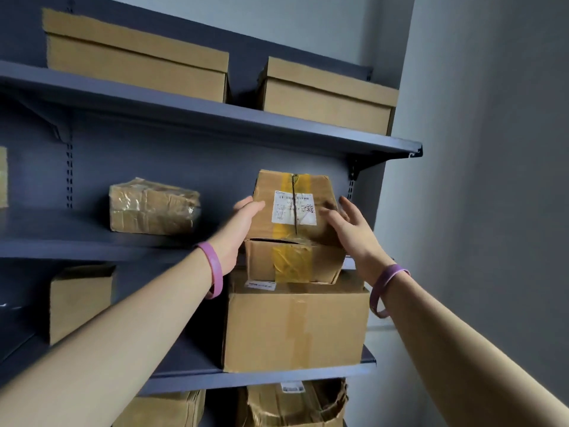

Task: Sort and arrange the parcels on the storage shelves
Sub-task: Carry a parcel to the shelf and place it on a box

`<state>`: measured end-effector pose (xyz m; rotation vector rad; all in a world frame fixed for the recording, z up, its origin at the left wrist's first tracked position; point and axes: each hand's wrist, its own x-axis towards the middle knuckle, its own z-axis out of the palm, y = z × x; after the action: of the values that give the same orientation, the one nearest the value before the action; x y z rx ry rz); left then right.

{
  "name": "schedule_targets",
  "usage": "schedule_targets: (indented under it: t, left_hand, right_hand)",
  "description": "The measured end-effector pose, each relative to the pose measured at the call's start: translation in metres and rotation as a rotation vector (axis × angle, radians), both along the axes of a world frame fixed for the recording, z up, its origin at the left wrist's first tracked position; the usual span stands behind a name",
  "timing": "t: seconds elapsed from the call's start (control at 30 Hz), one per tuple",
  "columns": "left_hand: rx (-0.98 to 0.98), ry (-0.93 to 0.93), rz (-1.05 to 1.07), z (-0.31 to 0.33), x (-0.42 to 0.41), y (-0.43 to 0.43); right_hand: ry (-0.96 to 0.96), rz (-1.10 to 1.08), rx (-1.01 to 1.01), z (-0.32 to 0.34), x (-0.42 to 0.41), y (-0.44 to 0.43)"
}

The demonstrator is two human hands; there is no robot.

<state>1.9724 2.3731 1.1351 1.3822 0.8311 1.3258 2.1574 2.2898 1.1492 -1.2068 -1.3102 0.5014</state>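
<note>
A battered brown parcel (pixel 292 260) with yellow tape and a white label tilts over the front edge of the middle shelf (pixel 92 248), at its right end. My left hand (pixel 243 217) presses flat on its left side. My right hand (pixel 351 229) cups its right side with the fingers spread. Both wrists wear purple bands. A tape-wrapped parcel (pixel 154 208) lies further left on the same shelf.
Two lidded boxes (pixel 138 60) (pixel 326 97) stand on the top shelf. Under the held parcel a large carton (pixel 295 328) and a smaller box (pixel 80 300) sit on the lower shelf, with crumpled cartons (pixel 295 405) below. A grey wall (pixel 477 149) borders the right side.
</note>
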Motion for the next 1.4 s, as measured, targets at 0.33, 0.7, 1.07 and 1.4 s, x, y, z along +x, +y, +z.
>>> schedule_targets:
  t: [0.33,0.7,1.07,1.4]
  left_hand:
    - [0.010,-0.001,-0.066,-0.007,0.041,0.067]
    - [0.087,0.122,0.006,-0.016,0.076,0.122]
    - [0.140,0.125,0.085,0.006,0.066,0.122]
    - [0.192,0.150,0.311,0.043,-0.090,0.121]
  right_hand:
    - [-0.016,0.020,0.052,-0.010,0.050,0.094]
    - [-0.010,-0.054,0.059,-0.033,0.086,0.166]
    - [-0.375,-0.235,0.172,0.003,0.056,0.157]
    - [-0.429,-0.047,0.227,0.029,-0.099,0.206]
